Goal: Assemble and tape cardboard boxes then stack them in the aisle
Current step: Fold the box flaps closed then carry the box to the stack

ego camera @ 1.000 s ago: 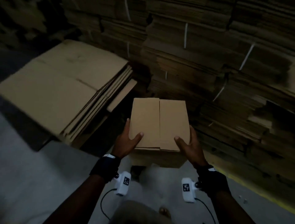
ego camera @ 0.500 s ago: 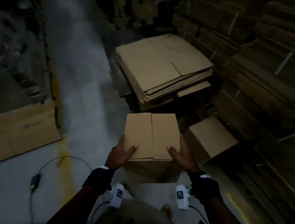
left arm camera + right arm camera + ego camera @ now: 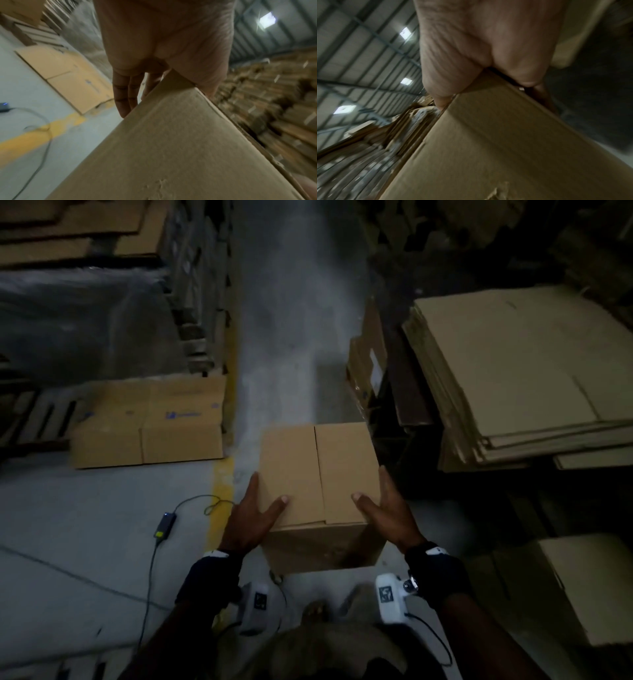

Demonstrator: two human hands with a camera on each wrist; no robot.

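An assembled brown cardboard box (image 3: 318,474) with its top flaps closed is carried in front of me, above the floor. My left hand (image 3: 255,515) presses its left side with straight fingers (image 3: 123,94), thumb lying on the top. My right hand (image 3: 387,508) presses the right side the same way, thumb on the top. In the wrist views the box wall (image 3: 171,148) (image 3: 505,148) fills the lower frame under each palm. The seam between the flaps shows no tape that I can make out.
A grey aisle floor (image 3: 291,320) runs ahead. A stack of flat cartons (image 3: 513,371) lies to the right, with another assembled box (image 3: 589,583) at lower right. Flattened printed cartons (image 3: 150,426) lie on the left by a yellow line (image 3: 222,484). A power adapter (image 3: 164,522) and its cable lie on the floor.
My view has swung left from the wall of cardboard bundles to the aisle. The box has come along between both hands, whose hold is unchanged.
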